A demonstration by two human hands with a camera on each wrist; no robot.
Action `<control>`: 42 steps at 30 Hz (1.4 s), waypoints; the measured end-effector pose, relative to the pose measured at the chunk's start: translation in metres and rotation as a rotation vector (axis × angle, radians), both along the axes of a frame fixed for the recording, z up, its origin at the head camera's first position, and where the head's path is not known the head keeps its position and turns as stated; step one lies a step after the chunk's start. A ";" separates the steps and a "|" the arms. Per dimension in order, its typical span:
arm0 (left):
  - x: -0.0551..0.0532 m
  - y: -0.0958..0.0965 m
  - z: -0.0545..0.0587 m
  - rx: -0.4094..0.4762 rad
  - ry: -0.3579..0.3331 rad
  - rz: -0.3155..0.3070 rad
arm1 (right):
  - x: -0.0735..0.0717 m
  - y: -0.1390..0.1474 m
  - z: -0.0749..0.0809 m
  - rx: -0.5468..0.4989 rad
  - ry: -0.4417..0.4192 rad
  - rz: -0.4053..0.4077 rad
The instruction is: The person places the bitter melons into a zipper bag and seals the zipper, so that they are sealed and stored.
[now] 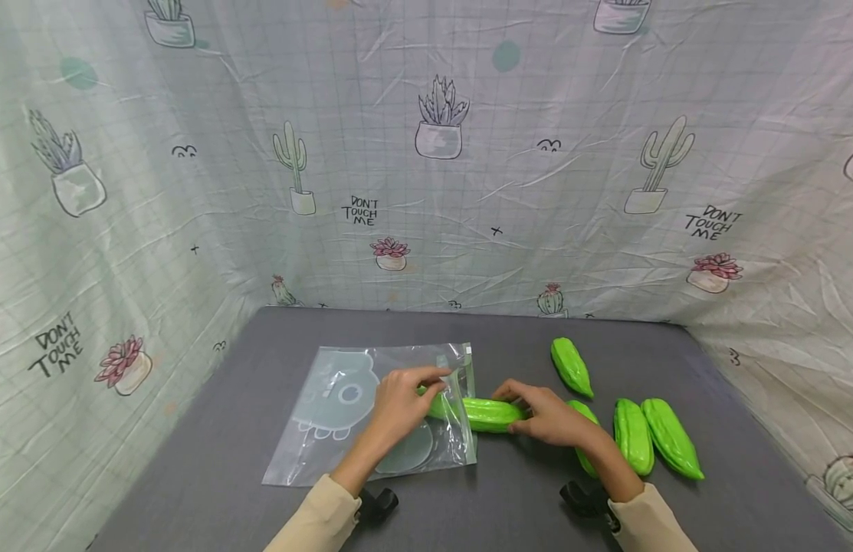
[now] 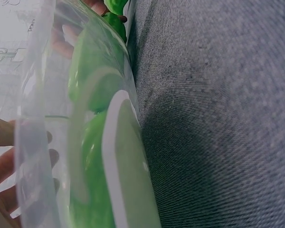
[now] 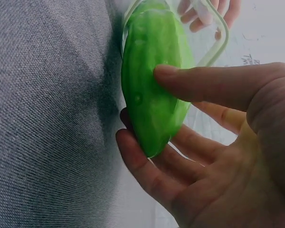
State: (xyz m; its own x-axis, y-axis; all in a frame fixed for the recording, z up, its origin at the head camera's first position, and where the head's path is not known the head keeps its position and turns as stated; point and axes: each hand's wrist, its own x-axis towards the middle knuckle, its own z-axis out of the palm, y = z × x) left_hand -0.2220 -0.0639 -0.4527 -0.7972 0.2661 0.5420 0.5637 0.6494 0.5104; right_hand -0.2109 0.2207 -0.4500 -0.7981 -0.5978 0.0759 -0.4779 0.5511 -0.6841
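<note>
A clear zip bag (image 1: 302, 452) with a pale printed figure lies on the table, its mouth toward the right. My left hand (image 1: 401, 399) holds the upper film near that mouth, lifting it. My right hand (image 1: 550, 414) grips one end of a bright green, ridged bitter melon (image 1: 491, 415), thumb on top and fingers beneath in the right wrist view. The far end of this melon (image 3: 154, 80) reaches into the bag's mouth. Through the film in the left wrist view, another bitter melon (image 2: 92, 185) shows inside the bag.
A single bitter melon (image 1: 572, 366) lies at the back right. Two more, a left one (image 1: 633, 437) and a right one (image 1: 672, 437), lie side by side, and another (image 1: 583, 437) is partly hidden by my right arm. A cactus-print curtain (image 1: 495, 176) surrounds the grey table (image 1: 509, 498).
</note>
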 end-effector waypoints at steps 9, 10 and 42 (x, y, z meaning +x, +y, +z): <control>0.000 0.001 0.003 0.000 -0.035 0.003 | -0.001 0.000 -0.001 -0.010 -0.025 -0.038; 0.000 0.001 0.003 -0.003 -0.039 0.003 | -0.001 0.000 -0.001 -0.008 -0.025 -0.041; -0.002 -0.001 -0.001 -0.010 -0.036 0.006 | 0.002 -0.006 0.003 -0.049 -0.058 -0.030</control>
